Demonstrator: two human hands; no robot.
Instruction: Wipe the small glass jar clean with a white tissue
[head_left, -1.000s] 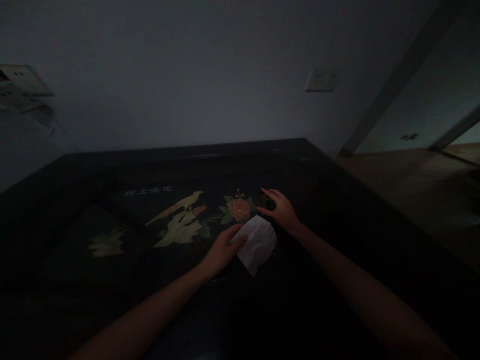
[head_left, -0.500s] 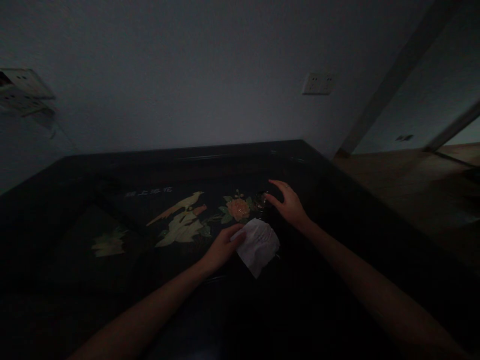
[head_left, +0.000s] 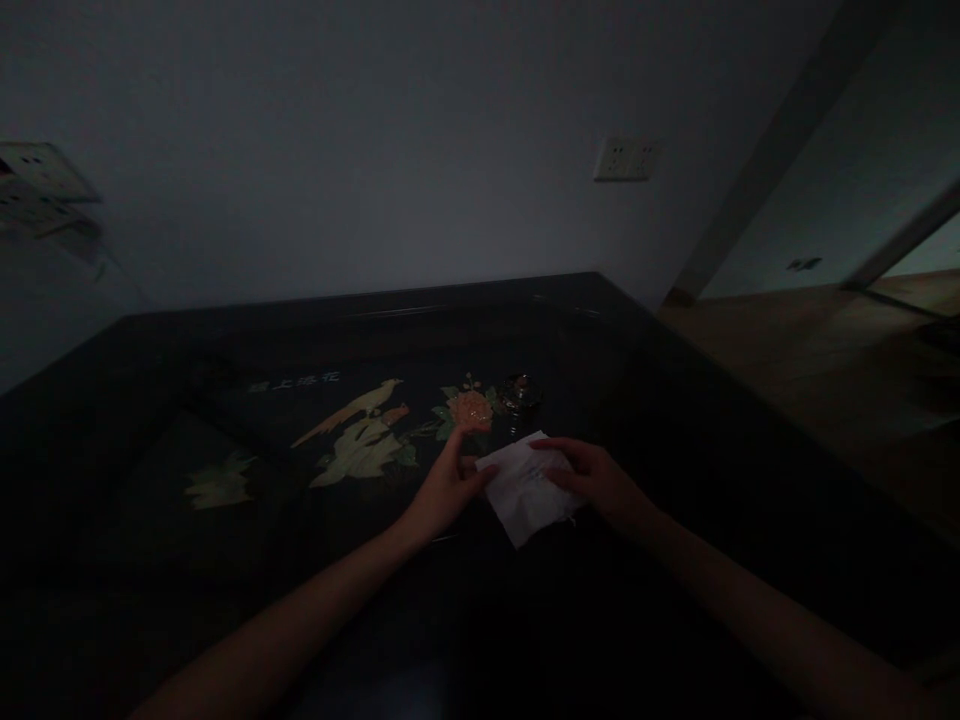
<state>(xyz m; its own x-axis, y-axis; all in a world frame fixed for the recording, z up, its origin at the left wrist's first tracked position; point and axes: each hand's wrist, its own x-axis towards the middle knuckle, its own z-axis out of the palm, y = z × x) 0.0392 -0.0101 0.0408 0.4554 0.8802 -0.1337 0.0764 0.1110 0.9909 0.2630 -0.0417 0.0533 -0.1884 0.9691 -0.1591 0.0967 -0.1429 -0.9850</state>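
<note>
A white tissue point(head_left: 525, 495), slightly creased, is held up between my two hands above a dark glossy tabletop point(head_left: 360, 610). My left hand point(head_left: 450, 480) holds its left edge with the thumb, the index finger stretched away from it. On the tissue's right side, my right hand point(head_left: 592, 475) closes with thumb and fingers over the top edge. Just beyond the tissue stands a small round shiny object point(head_left: 520, 394), see-through or metallic; its kind is too dark to make out. Neither hand touches it.
Pale bird-and-flower decoration point(head_left: 364, 440) with light characters marks the tabletop. A pale wall point(head_left: 360, 150) rises behind the table, carrying a socket plate point(head_left: 627, 159) and more sockets point(head_left: 45, 170) at left. Wooden floor point(head_left: 757, 330) lies to the right. The room is dim.
My right hand has left the round shiny object, come down toward me and taken hold of the tissue's right side. My left hand's index finger has stretched out; the tissue has shifted slightly right.
</note>
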